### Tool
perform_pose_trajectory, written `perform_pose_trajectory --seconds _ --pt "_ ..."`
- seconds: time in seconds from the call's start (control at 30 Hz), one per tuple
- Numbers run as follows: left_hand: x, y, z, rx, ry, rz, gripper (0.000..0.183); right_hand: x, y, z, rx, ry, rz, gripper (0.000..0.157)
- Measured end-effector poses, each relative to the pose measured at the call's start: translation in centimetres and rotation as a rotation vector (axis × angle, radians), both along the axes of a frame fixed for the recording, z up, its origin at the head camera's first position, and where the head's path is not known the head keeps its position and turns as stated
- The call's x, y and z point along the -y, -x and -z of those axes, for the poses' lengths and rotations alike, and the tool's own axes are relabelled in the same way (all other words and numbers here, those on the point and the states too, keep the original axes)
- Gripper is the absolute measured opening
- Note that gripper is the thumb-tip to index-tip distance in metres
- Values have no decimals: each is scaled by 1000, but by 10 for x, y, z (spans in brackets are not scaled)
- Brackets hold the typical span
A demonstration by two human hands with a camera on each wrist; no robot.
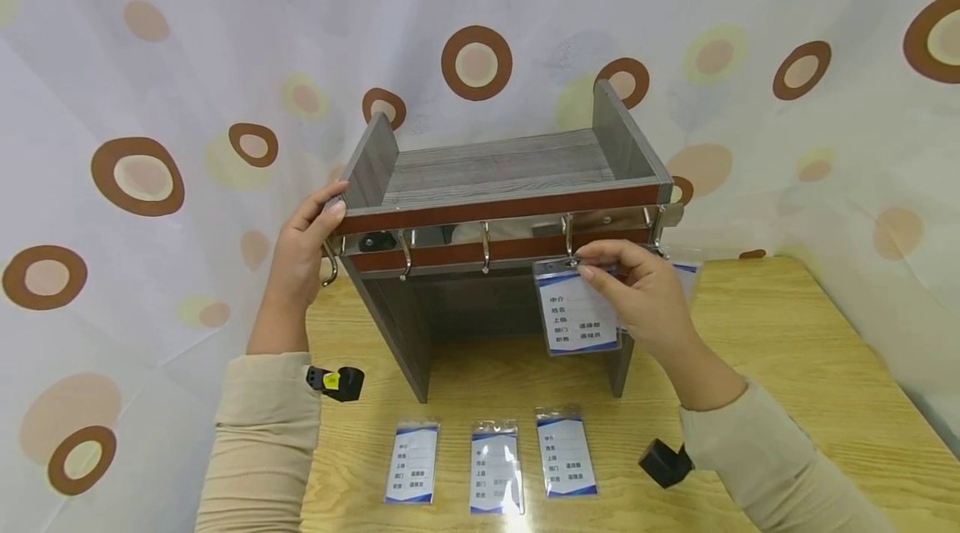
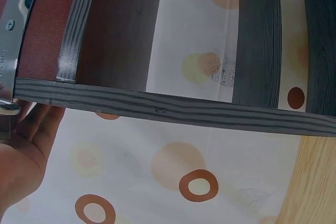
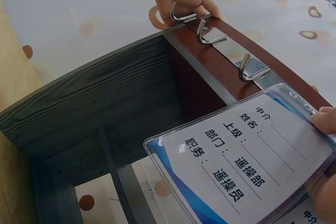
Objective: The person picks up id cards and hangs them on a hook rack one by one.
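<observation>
Head view: badge [image 1: 579, 320] at a metal hook [image 1: 567, 234], its top edge pinched by the right hand [image 1: 639, 291], likely aligning it; left hand [image 1: 298, 245] fingers grip the rack [image 1: 495, 168] corner, seemingly steadying it; three loose badges [image 1: 566, 454] lie on the surface [image 1: 787, 366].

Bright glare on middle badge [image 1: 491, 466]

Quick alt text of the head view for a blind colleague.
A right hand pinches a badge at a hook on a grey rack; the left hand grips the rack's left end. Three badges lie on the wooden table.
</observation>
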State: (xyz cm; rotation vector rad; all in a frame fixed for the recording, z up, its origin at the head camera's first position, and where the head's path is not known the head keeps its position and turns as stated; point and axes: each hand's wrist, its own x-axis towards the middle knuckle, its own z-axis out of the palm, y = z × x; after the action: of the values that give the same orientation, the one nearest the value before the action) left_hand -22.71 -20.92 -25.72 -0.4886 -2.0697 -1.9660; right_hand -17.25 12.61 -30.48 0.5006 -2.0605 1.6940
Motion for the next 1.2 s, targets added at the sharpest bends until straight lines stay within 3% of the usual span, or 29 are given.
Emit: perform_pose_trajectory --seconds 0.3,0.83,1.2 --pt "1 1 2 7 3 9 38 2 2 2 -44 -23 26 14" --pt "1 1 0 9 21 -1 41 4 9 7 -47 35 6 14" --pt "1 4 0 11 24 1 40 1 6 14 -94 172 -67 15"
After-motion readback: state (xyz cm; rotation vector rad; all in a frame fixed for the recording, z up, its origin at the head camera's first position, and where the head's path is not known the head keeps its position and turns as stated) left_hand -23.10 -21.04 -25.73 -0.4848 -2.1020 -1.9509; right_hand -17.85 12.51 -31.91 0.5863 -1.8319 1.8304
